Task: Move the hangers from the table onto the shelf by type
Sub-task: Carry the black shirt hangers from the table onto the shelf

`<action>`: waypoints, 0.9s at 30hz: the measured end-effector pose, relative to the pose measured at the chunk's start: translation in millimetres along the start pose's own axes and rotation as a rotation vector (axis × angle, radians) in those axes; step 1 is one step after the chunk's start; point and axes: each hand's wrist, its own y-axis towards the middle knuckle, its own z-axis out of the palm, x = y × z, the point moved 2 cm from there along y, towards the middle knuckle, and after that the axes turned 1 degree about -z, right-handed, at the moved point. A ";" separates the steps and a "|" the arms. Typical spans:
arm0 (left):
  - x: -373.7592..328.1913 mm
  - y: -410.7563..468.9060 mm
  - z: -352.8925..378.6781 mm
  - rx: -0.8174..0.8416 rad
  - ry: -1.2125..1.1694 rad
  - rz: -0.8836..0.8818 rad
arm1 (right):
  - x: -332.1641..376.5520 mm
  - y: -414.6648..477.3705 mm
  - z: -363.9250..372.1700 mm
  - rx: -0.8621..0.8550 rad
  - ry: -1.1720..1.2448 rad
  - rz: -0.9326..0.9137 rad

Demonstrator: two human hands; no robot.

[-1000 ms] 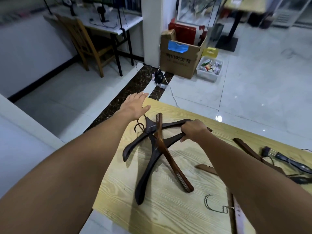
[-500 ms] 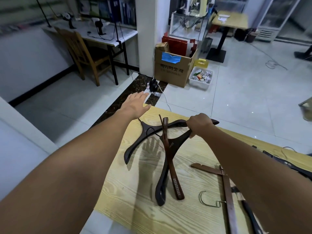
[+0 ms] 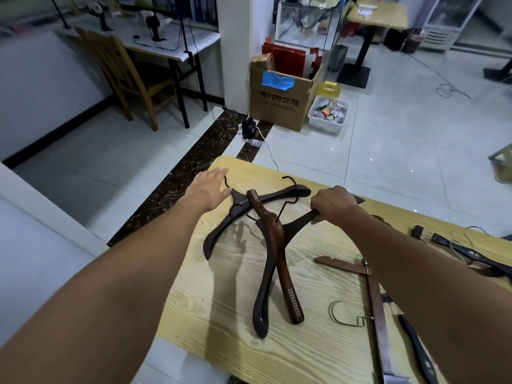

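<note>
Nearest, on the pale wood-grain bench (image 3: 221, 342): one flat reddish bar hanger (image 3: 378, 306) with a wire hook (image 3: 342, 314). A slim dark hanger (image 3: 415, 342) lay just right of it, partly hidden by the forearm.

Mid-bench: three contoured wooden hangers, crossed in a loose pile.
- A dark brown hanger (image 3: 263, 300) rested its lower tip on the bench.
- A red-brown hanger (image 3: 284, 273) lay across it.
- A second dark hanger (image 3: 221, 228) sat behind, overlapped by the red-brown one.

Hands: the right hand (image 3: 332, 206) had its fingers curled round the upper arm of the first dark brown hanger. The left hand (image 3: 207, 189) was flat with straight fingers at the bench's far left corner, just beside the second dark hanger's hook. Whether it touched the hanger could not be told.

Beyond, on the tiled floor:
- one cardboard box (image 3: 279, 101) with a blue patch
- a clear tub (image 3: 324, 128) of wrappers beside the box
- a wooden chair (image 3: 124, 67) further left
</note>
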 end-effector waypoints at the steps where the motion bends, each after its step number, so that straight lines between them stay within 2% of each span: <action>1: 4.4 -1.1 11.7 0.028 0.002 -0.012 | -0.2 1.2 6.0 0.000 0.015 -0.001; 12: 16.4 -5.7 119.1 0.253 -0.058 -0.161 | -7.6 13.4 62.3 -0.032 0.148 -0.042; 17: 21.6 -5.2 142.0 0.246 -0.083 -0.222 | -12.6 13.9 93.2 -0.010 0.186 -0.057; 23: 14.0 10.5 148.2 0.253 -0.004 -0.274 | -12.3 16.9 106.7 -0.029 0.237 -0.071; 27: 5.5 22.6 150.8 0.264 -0.034 -0.372 | -12.5 13.1 116.3 -0.005 0.246 -0.085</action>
